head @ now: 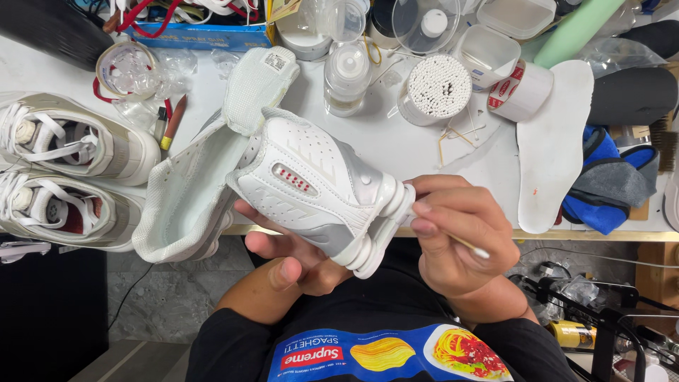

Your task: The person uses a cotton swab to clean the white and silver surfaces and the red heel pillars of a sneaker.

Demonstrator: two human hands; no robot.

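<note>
White perforated leather sneaker, silver heel

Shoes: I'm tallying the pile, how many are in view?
3. One white shoe in the left hand; two laced ones at the table's left edge, upper and lower. More may be hidden.

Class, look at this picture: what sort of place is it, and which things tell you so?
Probably a shoe-cleaning or repair workbench. The left hand holds a white sneaker, the right hand a cotton swab; a tub of swabs and a loose insole lie nearby.
</note>
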